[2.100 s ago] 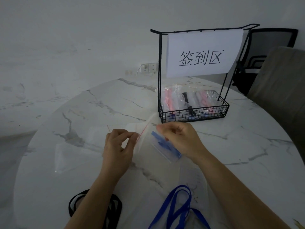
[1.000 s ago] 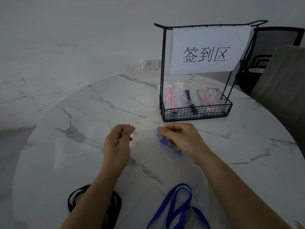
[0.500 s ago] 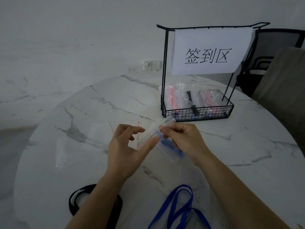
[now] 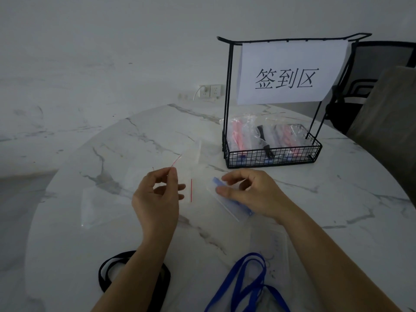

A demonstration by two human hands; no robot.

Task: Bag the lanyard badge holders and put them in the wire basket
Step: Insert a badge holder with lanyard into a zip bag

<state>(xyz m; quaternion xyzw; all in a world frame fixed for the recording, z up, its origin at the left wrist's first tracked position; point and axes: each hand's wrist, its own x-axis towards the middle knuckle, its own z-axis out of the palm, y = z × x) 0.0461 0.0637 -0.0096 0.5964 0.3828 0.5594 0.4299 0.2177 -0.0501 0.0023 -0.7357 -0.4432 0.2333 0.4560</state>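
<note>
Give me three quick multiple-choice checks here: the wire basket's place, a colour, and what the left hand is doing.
1. Where does the wire basket stand?
A. on the table, beyond the right hand and its badge holder
B. on the floor
C. on a lap

2. What colour is the lanyard beside the right forearm?
A. red
B. blue
C. green

3. What is the left hand doing?
A. lying flat
B. pinching a clear bag's red-striped edge
C. reaching into the basket

1 A: it stands past the fingers on the table. 2 B: its loops are blue. 3 B: thumb and forefinger meet on the red strip.
</note>
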